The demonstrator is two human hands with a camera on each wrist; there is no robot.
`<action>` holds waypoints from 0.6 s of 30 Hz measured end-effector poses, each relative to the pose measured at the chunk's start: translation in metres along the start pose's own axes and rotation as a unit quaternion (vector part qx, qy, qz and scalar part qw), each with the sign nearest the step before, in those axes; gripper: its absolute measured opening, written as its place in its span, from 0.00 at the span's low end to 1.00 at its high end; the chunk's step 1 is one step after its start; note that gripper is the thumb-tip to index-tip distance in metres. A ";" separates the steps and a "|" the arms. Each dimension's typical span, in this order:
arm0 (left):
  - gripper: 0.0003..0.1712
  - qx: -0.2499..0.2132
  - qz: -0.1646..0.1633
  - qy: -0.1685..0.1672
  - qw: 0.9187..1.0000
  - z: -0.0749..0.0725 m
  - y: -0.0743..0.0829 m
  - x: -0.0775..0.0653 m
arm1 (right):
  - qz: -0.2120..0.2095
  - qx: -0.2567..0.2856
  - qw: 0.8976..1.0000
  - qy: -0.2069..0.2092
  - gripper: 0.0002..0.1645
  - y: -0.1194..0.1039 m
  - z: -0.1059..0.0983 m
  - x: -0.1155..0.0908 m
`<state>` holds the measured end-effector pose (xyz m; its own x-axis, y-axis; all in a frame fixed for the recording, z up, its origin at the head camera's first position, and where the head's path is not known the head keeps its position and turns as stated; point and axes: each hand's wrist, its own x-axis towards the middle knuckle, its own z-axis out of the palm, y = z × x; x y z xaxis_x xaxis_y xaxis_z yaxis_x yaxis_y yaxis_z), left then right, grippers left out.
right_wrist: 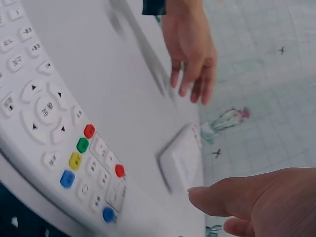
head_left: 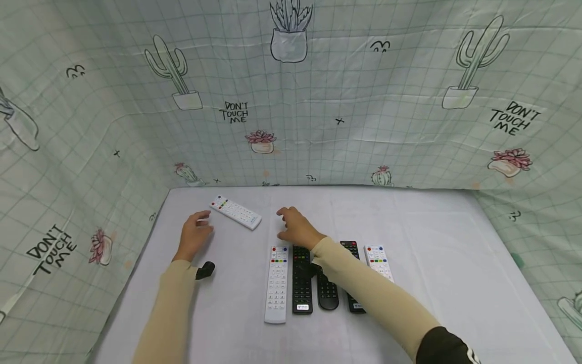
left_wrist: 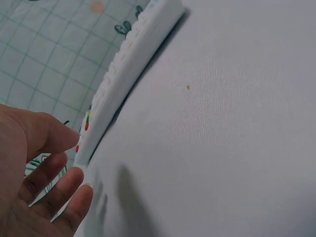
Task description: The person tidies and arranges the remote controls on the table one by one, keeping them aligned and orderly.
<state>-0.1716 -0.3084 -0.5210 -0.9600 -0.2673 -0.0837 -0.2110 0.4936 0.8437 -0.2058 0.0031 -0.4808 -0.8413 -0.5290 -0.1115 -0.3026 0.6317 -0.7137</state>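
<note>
A white remote control (head_left: 235, 212) lies slanted near the back left of the table, its colored buttons at the far left end. My left hand (head_left: 194, 236) hovers beside that end, fingers loosely bent, holding nothing. In the left wrist view its thumb overlaps the end of the remote (left_wrist: 128, 64). To the right of the slanted remote is my right hand (head_left: 297, 230), thumb and fingers spread apart with nothing between them. Just below it stands a row of remotes, starting with a white remote (head_left: 276, 285) and a black remote (head_left: 302, 285).
Further along the row are a rounded black remote (head_left: 328, 296), another black remote (head_left: 356, 305) and a white remote (head_left: 377, 258), partly hidden by my right sleeve. A cactus-print curtain (head_left: 336, 91) surrounds the white table (head_left: 445, 253) at the back and sides.
</note>
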 end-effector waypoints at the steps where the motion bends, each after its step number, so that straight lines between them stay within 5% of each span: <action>1: 0.32 -0.002 -0.007 0.000 1.000 0.001 0.001 0.002 | 0.005 0.001 1.000 -0.003 0.36 0.000 0.002 0.003; 18: 0.37 0.016 -0.030 -0.003 0.999 0.011 0.005 0.023 | 0.085 0.030 0.996 -0.001 0.42 -0.002 0.031 0.030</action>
<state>-0.1962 -0.3032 -0.5246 -0.9463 -0.2925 -0.1376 -0.2746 0.5028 0.8197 -0.2161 -0.0316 -0.5037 -0.8771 -0.4185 -0.2356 -0.1287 0.6774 -0.7243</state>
